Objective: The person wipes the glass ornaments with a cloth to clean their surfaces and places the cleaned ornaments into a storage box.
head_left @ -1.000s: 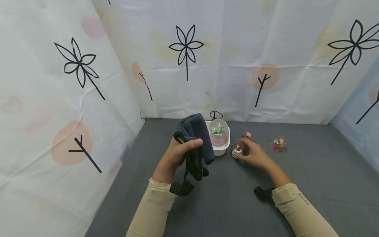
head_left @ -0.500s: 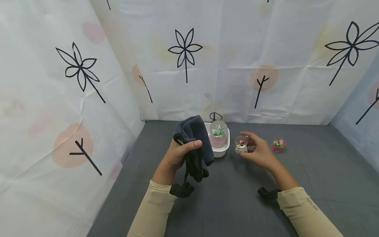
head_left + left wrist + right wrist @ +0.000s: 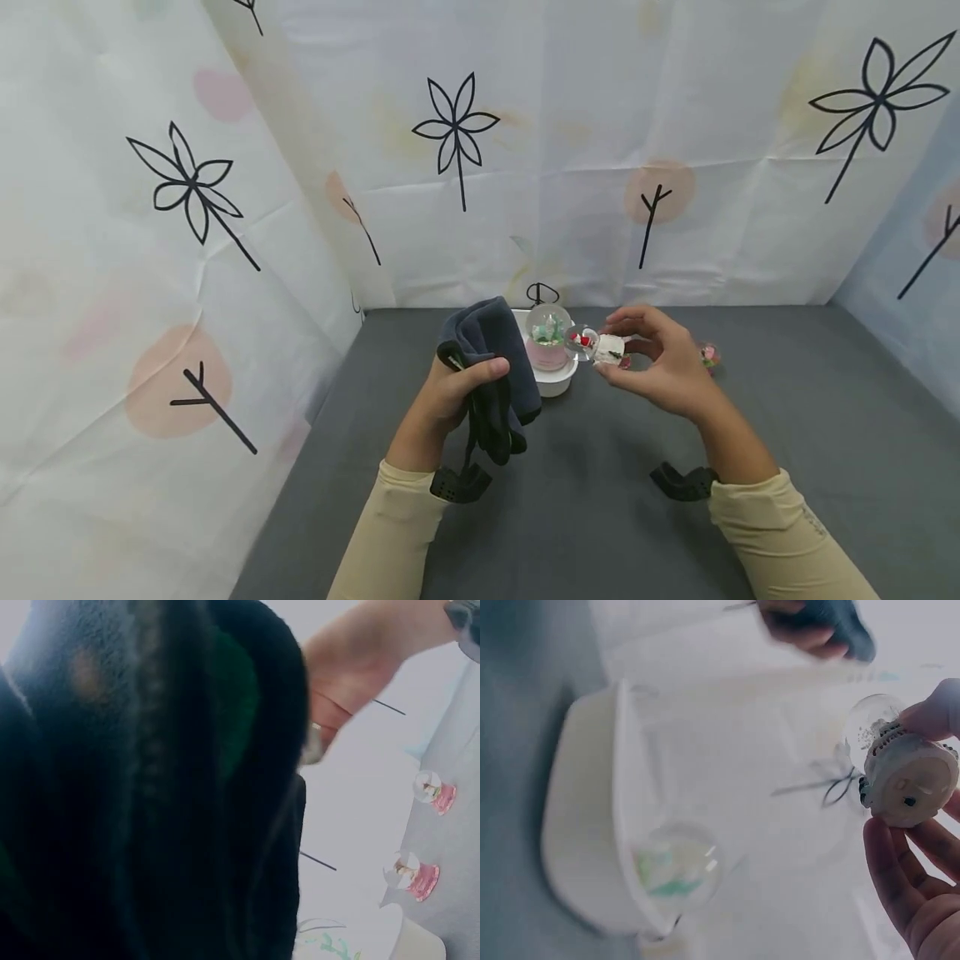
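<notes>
In my left hand point(image 3: 441, 402) I grip a folded dark blue-grey cloth point(image 3: 498, 337) with black edging, thumb across its front. It fills much of the left wrist view. With fingers and thumb, my right hand point(image 3: 671, 367) pinches a small snow globe point(image 3: 610, 349) by its white base. This globe is raised and tipped on its side, its clear dome with a red figure toward the left. The right wrist view shows the underside of its base point(image 3: 915, 787). Behind it, a larger pink-based snow globe point(image 3: 547, 354) stands in a white tub point(image 3: 553, 386).
Two small pink-based snow globes, a nearer one point(image 3: 424, 880) and a farther one point(image 3: 444, 798), stand on the grey table point(image 3: 555, 517), mostly hidden behind my right hand in the head view. A patterned white curtain point(image 3: 555, 208) rises at the back and left.
My right hand has lifted the small snow globe off the table and turned it from upright onto its side. The left hand with the cloth stays nearly still.
</notes>
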Demonstrator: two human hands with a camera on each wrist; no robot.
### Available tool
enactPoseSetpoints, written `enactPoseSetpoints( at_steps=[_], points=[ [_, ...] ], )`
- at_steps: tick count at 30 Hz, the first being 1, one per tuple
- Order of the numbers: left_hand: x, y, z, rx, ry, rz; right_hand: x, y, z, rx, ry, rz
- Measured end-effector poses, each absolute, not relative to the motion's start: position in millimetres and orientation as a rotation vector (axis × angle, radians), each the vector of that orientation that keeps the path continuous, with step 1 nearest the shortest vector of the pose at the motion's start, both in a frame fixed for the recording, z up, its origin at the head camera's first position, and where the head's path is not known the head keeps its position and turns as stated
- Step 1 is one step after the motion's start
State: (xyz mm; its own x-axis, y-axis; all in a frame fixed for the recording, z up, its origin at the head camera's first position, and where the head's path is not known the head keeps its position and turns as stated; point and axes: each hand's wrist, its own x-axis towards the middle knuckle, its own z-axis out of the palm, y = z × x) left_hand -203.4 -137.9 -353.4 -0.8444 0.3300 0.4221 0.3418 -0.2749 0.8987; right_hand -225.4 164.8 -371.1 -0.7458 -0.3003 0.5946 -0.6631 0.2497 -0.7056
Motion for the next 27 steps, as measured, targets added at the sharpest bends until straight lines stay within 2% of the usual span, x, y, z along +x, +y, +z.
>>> enactPoseSetpoints(
  at_steps=[11, 21, 27],
  points=[
    [-202, -134, -354, -0.919, -1.920, -2.319, -210, 134, -347, 1.194, -2.017, 1.562],
    [-206, -131, -351, -1.011, -1.905, -2.230, -208, 121, -347, 1.298, -1.995, 1.500],
    [-207, -129, -352, -0.916, -1.953, -2.224, -206, 116, -347, 1.329, -1.981, 1.481]
  ],
)
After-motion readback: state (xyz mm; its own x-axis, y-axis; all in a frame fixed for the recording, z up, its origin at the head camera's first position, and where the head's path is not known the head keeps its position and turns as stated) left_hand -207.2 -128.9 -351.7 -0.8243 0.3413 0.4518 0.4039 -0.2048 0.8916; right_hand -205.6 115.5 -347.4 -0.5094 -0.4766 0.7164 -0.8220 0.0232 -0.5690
